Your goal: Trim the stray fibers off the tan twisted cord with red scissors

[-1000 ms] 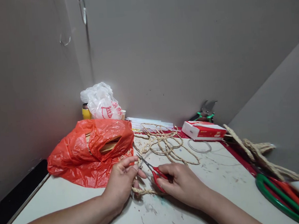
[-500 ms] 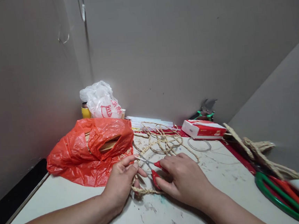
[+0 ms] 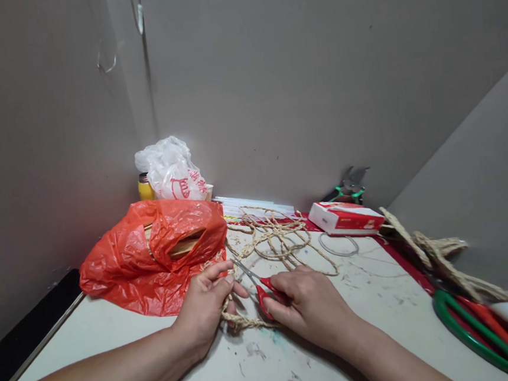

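Note:
My right hand (image 3: 308, 304) is closed on a pair of red-handled scissors (image 3: 253, 278), fingers in the handle loops. The blades are parted and point up and left, close to the fingertips of my left hand (image 3: 208, 304). That hand pinches a braided straw rope (image 3: 248, 322), which passes under its fingers and runs right beneath the scissors. More of the thin twisted rope (image 3: 280, 235) lies in loose loops on the table behind my hands. Exactly where the blades meet the straw is too small to make out.
A red plastic bag (image 3: 141, 271) lies left, beside a dark flat slab (image 3: 30, 334). Behind stand a white plastic bag (image 3: 172, 168) and a yellow jar (image 3: 146, 188). Right are a red-and-white box (image 3: 346, 218), a wire ring (image 3: 339, 246), pruning shears (image 3: 349, 188) and green-handled scissors (image 3: 466, 332).
The scissors and my right hand have shifted slightly, with the blades now a little higher and farther from my left thumb. My left hand keeps nearly the same place and pinch.

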`<state>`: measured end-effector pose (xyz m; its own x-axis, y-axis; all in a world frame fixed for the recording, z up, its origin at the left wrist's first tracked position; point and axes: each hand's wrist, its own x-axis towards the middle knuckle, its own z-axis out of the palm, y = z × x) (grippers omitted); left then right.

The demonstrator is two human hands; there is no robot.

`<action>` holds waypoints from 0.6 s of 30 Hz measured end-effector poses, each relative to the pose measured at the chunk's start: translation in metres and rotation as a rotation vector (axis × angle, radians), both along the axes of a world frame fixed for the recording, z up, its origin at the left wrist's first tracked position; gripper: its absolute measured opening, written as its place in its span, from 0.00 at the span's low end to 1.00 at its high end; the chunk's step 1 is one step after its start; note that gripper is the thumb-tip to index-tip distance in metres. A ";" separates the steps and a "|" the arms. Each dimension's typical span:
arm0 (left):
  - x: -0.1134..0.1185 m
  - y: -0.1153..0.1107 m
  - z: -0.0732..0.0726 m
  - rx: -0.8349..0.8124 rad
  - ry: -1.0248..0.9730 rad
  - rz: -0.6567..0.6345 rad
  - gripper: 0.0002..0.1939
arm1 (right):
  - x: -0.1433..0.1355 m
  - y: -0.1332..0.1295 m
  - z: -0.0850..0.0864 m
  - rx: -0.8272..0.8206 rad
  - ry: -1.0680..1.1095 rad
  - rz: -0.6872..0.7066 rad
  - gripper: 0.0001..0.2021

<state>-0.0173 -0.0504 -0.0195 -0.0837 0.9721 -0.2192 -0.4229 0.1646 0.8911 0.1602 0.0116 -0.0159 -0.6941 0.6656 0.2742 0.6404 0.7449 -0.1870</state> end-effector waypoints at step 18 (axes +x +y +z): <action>0.001 -0.001 -0.001 -0.014 0.055 -0.013 0.25 | -0.001 -0.002 0.001 -0.024 0.083 -0.013 0.12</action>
<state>-0.0163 -0.0510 -0.0204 -0.0838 0.9700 -0.2280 -0.3711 0.1820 0.9106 0.1595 0.0099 -0.0144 -0.6609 0.6813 0.3148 0.6313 0.7315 -0.2576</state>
